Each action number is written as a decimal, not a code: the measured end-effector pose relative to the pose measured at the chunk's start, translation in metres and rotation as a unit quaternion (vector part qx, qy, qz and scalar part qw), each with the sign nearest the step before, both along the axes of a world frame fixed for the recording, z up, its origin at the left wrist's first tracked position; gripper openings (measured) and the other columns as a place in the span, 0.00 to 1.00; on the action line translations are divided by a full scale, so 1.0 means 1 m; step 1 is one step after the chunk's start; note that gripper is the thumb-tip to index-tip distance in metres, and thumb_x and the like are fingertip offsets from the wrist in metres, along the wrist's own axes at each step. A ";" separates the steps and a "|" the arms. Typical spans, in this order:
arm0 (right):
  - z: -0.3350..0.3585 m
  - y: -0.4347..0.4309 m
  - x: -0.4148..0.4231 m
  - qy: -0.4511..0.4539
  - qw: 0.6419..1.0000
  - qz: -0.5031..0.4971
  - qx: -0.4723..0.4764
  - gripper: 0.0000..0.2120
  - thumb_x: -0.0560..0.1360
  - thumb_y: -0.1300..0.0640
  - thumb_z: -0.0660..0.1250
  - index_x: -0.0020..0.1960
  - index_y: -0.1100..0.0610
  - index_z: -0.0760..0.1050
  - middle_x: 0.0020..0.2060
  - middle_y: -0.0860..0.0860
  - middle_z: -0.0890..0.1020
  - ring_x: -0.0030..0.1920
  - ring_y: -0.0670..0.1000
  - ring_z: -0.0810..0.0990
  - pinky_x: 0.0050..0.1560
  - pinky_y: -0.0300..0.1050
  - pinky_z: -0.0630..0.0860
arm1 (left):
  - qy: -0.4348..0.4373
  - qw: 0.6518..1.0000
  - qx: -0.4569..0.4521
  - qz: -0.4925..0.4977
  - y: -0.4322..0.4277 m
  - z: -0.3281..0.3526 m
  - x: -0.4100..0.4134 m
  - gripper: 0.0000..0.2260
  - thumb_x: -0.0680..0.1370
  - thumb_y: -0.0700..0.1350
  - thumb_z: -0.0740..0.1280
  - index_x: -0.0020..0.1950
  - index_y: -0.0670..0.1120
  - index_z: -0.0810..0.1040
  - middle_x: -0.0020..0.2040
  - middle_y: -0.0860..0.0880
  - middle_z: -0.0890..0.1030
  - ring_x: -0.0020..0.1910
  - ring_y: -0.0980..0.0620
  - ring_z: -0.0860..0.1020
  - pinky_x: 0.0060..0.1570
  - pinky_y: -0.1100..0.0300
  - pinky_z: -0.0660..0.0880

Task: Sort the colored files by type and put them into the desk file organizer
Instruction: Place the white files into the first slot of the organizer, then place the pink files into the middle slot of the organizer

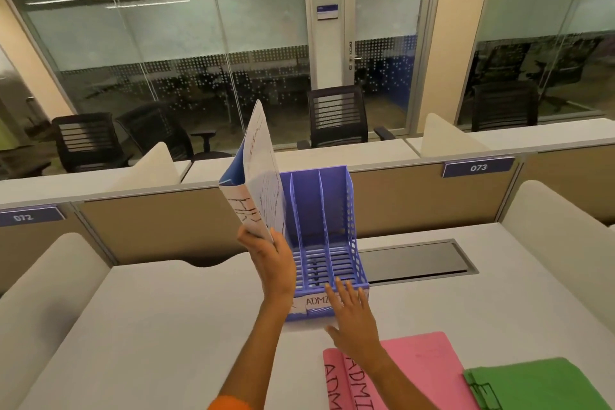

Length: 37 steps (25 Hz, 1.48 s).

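A blue plastic file organizer point(332, 196) with three upright slots stands on the desk, a paper label reading "ADM..." on its front lip. My left hand point(274, 265) grips the bottom corner of a blue file point(254, 183) marked "HR", held upright and tilted just left of the organizer, above its left slot. My right hand point(352, 316) rests flat with spread fingers on the organizer's front edge, covering part of the label. Pink files point(422, 369) marked "ADMI" lie on the desk at the near right, with green files point(539, 383) beside them.
The white desk point(166, 326) has a dark cable hatch point(416, 260) behind the organizer. Beige partitions with numbers 072 and 073 close off the back. Low white dividers flank both sides. Black office chairs stand beyond the partition.
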State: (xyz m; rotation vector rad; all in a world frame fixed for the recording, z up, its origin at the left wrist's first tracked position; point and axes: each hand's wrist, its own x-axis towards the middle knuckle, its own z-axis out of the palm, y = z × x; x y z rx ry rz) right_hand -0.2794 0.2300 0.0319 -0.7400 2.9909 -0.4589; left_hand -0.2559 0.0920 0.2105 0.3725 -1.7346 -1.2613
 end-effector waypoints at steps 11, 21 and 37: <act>-0.008 0.000 0.004 0.002 1.000 -0.013 -0.002 0.50 0.58 0.39 0.78 0.74 0.49 0.61 0.71 0.54 0.68 0.71 0.58 0.67 0.75 0.54 0.52 | -0.084 0.996 0.029 -0.001 -0.004 -0.085 -0.031 0.22 0.82 0.39 0.61 0.67 0.59 0.54 0.74 0.44 0.60 0.69 0.51 0.64 0.56 0.53 0.78; -0.013 -0.003 0.002 -0.024 1.000 -0.015 0.006 0.53 0.55 0.36 0.78 0.74 0.50 0.60 0.70 0.54 0.71 0.68 0.58 0.70 0.65 0.56 0.66 | -0.304 0.952 0.008 0.018 0.002 -0.123 -0.035 0.24 0.80 0.46 0.65 0.70 0.52 0.56 0.72 0.41 0.68 0.64 0.39 0.76 0.54 0.39 0.80; 0.008 0.011 0.061 0.006 1.000 -0.002 -0.001 0.41 0.71 0.41 0.69 0.76 0.52 0.54 0.76 0.53 0.56 0.75 0.59 0.55 0.72 0.55 0.47 | -0.452 0.883 -0.125 0.011 0.001 -0.151 0.101 0.22 0.77 0.50 0.69 0.67 0.49 0.66 0.67 0.51 0.73 0.63 0.51 0.75 0.59 0.58 0.76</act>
